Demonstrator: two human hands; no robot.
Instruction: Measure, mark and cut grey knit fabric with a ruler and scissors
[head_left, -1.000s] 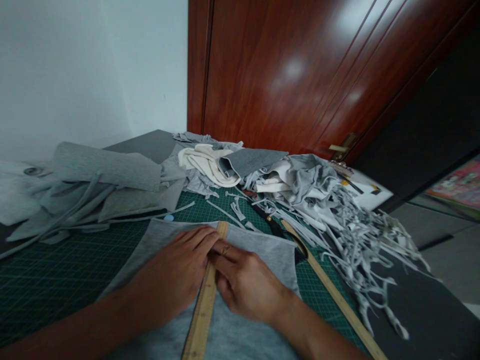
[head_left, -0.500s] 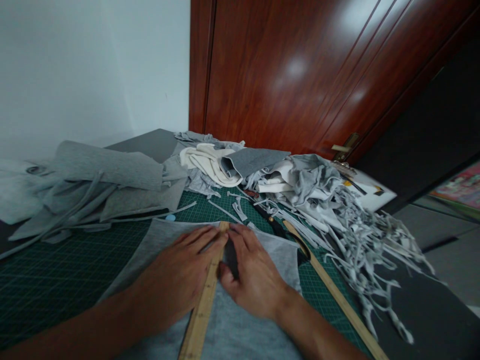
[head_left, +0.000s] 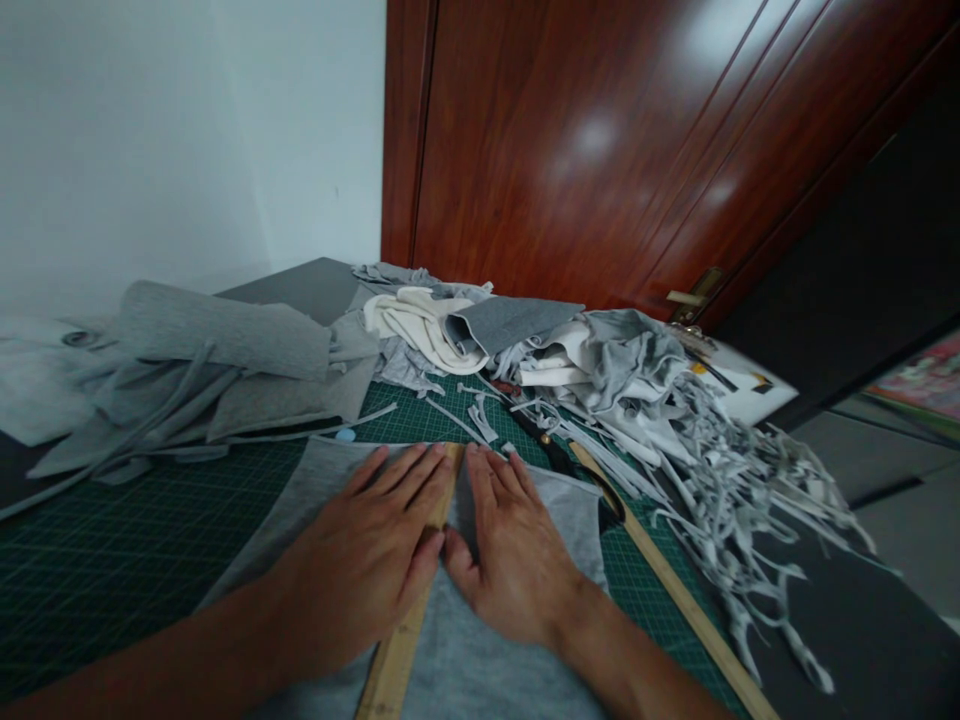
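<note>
Left hand: we find the left hand spread flat, palm down, pressing on the ruler and the cloth.
Right hand: the right hand lies flat beside it, fingers together, on the cloth just right of the ruler.
Ruler: we note it lying lengthwise on the cloth, between both hands.
Cloth: grey, spread on the mat.
Surroundings: second ruler to the right; scraps beyond.

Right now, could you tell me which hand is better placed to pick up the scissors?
Right. The right hand lies flat on the fabric nearest the scissors; the left hand presses the ruler.
</note>
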